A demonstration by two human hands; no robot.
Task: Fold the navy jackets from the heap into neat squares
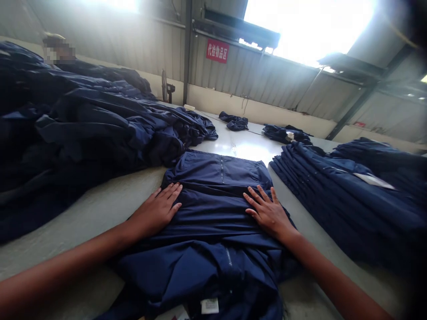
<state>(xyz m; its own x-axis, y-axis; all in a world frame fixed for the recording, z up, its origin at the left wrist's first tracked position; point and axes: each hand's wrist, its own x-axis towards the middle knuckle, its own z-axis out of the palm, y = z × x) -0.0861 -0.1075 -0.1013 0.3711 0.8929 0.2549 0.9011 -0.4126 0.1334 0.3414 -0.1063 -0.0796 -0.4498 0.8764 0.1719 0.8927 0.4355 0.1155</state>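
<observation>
1. L hand [155, 210]: flat on the navy jacket [213, 222], palm down, fingers [173, 192] spread and pointing fwd + inward, wrist low. L arm [66, 262] comes in from the lower left, bare, nearly level w/ the table
2. R hand [268, 212]: same pose on the jacket's other side, palm down, fingers [256, 195] fanned, pointing fwd + inward. R arm [336, 280] comes in from the lower right, also bare
3. Grip: both hands fully open, flat on the cloth, no pinch or grasp on anything. Fingertips of L and R point toward each other w/ a wide stretch of jacket btwn them
4. Jacket: lies flat on the table [110, 209], folded, centred in front of the person. Long axis runs straight away from the person, slightly tilted to the right at the far end. Far edge is just past the hands; near end runs out of view at the bottom. Zip line runs along the axis, white label [210, 306] near the bottom
5. L of jacket: big heap of navy clothes [83, 124], nearly touching it
6. R of jacket: neat stack of folded navy clothes [347, 204] w/ white tag [373, 181] on top, just beside it
7. Far end of table: two small navy bundles [233, 121] [285, 133], well apart from the hands
8. Behind heap: co-worker's blurred head [58, 49]. Back wall: corrugated metal [267, 82], red sign w/ Chinese text [217, 50], standing fan [164, 85]
</observation>
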